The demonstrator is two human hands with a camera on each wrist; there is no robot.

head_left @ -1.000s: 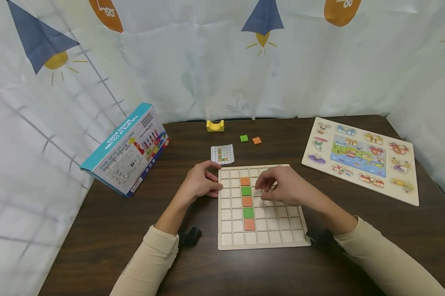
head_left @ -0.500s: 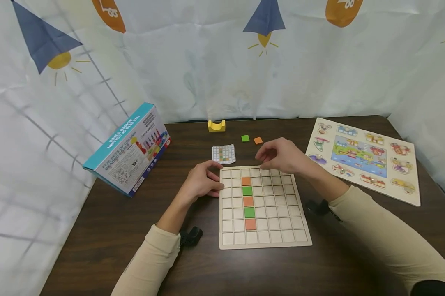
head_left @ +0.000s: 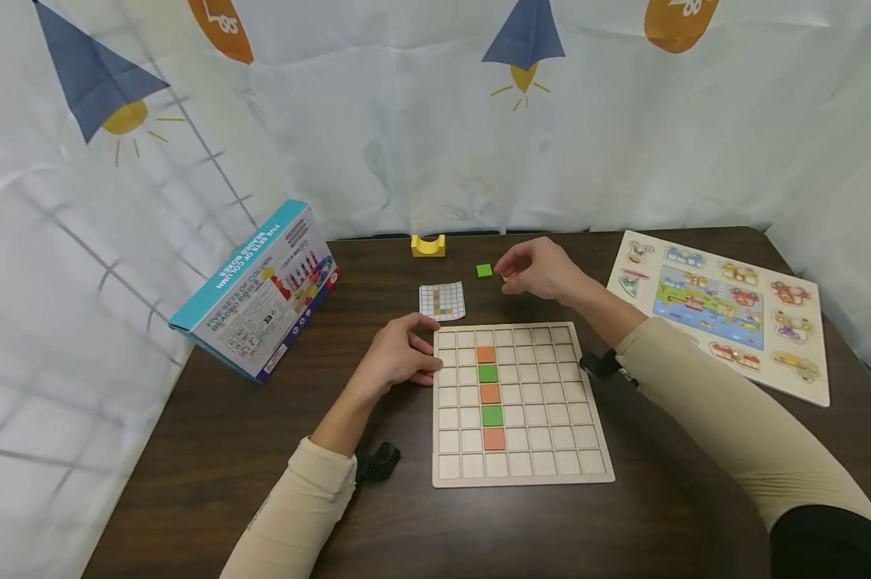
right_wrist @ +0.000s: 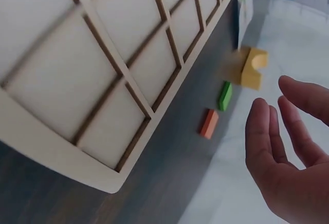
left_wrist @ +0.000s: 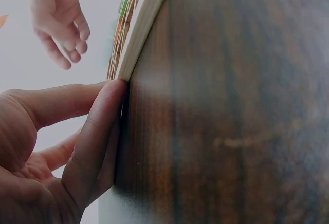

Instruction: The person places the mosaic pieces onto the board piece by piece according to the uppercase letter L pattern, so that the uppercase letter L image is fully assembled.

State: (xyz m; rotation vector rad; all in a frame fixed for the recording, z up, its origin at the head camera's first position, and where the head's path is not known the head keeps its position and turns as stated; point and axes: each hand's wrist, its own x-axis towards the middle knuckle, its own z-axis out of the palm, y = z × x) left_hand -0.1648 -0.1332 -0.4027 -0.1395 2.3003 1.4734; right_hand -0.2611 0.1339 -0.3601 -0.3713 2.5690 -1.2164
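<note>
A wooden grid board (head_left: 544,474) lies on the dark table, with orange and green square tiles (head_left: 491,394) alternating in one column. My left hand (head_left: 399,352) rests at the board's left edge; its fingertips touch the rim in the left wrist view. Beyond the board, my right hand (head_left: 544,268) hovers over a loose orange tile (right_wrist: 209,124), which it partly hides in the head view. The right wrist view shows its thumb and fingers apart, with nothing between them. A loose green tile (head_left: 484,271) lies just left of that hand.
A small pattern card (head_left: 441,301) lies behind the board, and a yellow notched block (head_left: 428,247) stands near the back edge. At left is a toy box (head_left: 257,293). A picture puzzle board (head_left: 793,382) lies at right, partly behind the right arm.
My right hand has moved from above the grid board, past its far edge, to the loose orange tile. My left hand stays at the board's left edge.
</note>
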